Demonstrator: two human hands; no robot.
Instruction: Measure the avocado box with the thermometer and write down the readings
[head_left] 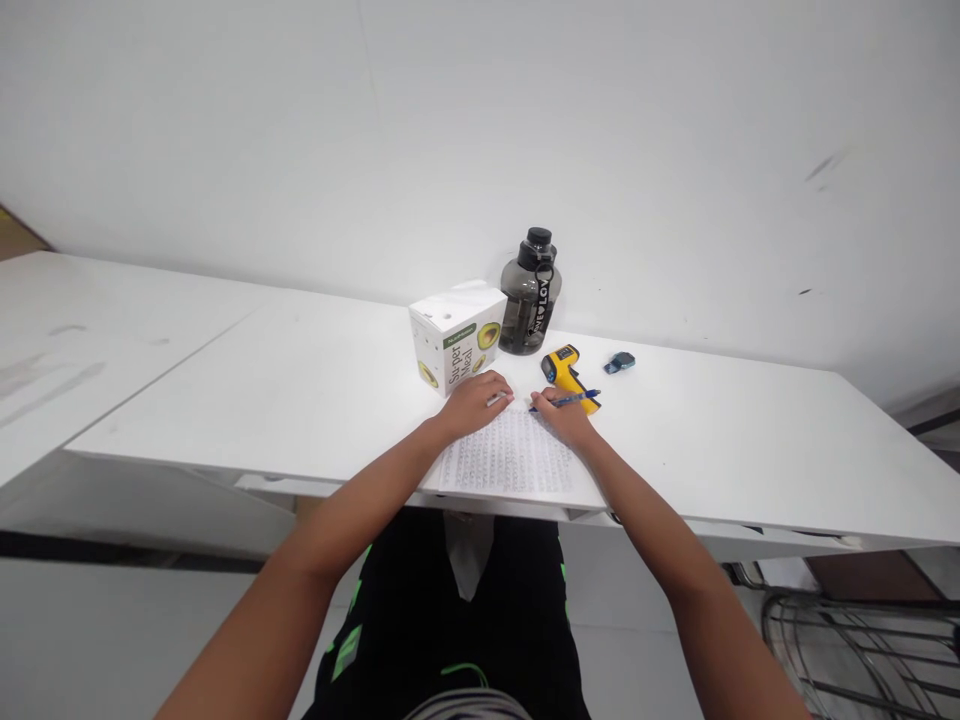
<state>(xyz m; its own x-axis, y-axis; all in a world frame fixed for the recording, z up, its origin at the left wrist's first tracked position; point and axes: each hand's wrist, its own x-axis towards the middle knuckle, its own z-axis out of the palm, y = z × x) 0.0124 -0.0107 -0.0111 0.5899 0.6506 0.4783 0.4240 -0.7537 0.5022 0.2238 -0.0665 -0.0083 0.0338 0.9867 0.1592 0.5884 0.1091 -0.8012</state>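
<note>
My right hand (pixel 568 417) is closed around a blue pen (pixel 576 397), its tip low over the upper right part of a sheet of paper. Rows of handwriting cover the paper (pixel 510 455), which lies at the table's front edge. Resting at the sheet's upper left is my left hand (pixel 478 402), fingers loosely bent and apart from the thumb, with a white gap between them. Just behind it stands a white box (pixel 457 335) printed with avocados and "Su-per Meal". A yellow infrared thermometer gun (pixel 568 372) lies right behind my right hand, partly hidden by it.
A dark translucent water jug (pixel 525 305) stands behind the box, close to the wall. Right of the thermometer lies a small dark blue-green object (pixel 619 362) of unclear kind. The white table (pixel 750 440) runs along the wall. A wire rack (pixel 862 630) stands below at right.
</note>
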